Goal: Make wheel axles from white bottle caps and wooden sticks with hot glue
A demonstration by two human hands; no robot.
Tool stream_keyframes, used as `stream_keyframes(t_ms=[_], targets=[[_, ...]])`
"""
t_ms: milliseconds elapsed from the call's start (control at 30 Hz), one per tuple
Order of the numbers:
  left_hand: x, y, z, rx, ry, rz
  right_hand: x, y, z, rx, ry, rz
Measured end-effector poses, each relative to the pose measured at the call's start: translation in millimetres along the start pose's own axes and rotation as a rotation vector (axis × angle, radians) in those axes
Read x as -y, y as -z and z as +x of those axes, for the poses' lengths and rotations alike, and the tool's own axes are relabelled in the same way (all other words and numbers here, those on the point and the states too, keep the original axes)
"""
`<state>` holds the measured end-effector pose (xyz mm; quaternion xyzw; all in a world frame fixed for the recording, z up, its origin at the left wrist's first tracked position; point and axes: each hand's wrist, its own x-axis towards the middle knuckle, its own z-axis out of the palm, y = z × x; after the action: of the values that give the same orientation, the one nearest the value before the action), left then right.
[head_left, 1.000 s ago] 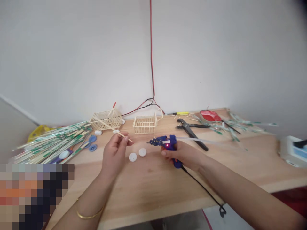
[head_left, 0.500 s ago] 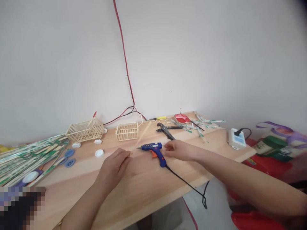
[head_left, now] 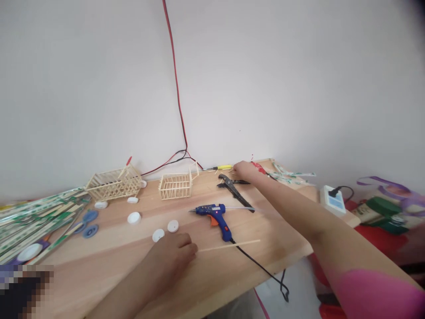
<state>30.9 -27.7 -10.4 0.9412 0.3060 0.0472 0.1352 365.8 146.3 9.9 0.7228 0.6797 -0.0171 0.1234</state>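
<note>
My left hand (head_left: 175, 252) is closed over the table, and a thin wooden stick (head_left: 232, 245) extends rightward from its fingers. Just behind that hand lie two white round caps, one (head_left: 173, 226) beside the other (head_left: 158, 235). My right hand (head_left: 245, 169) reaches to the back of the table, between the yellow-handled screwdriver (head_left: 224, 167) and a red piece (head_left: 258, 167). Its fingers point down and are mostly hidden. A blue hot glue gun (head_left: 212, 213) lies between my arms with a glue stick in its rear. Black-handled pliers (head_left: 235, 193) lie behind it.
Two small frames of wooden sticks, one larger (head_left: 114, 184) and one smaller (head_left: 175, 185), stand toward the wall. Packaged sticks (head_left: 43, 219) and blue wheels (head_left: 90, 231) are at left. A power socket (head_left: 333, 200) sits at the right edge; the glue gun's cord (head_left: 257, 262) hangs off the front.
My right hand has moved from behind the glue gun to the table's back. My left hand has come nearer, lowering the stick toward the right and uncovering two white caps.
</note>
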Motion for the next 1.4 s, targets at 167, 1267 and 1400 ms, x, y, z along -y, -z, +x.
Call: stream_keyframes(t_ms=[167,1267,1400], targets=[[1.5,-1.4,-0.3,-0.002,-0.004,0.039,10.8,-0.2,17.2,0.053,-0.034,-0.047],[44.8,46.1,-21.5,-1.029,0.385,-1.681,-0.9,-14.3,-56.6,0.137,0.172,0.131],[45.0,47.0,-22.8,-0.987,0.337,-1.757,-0.4,-21.8,-55.6,0.082,0.166,0.132]])
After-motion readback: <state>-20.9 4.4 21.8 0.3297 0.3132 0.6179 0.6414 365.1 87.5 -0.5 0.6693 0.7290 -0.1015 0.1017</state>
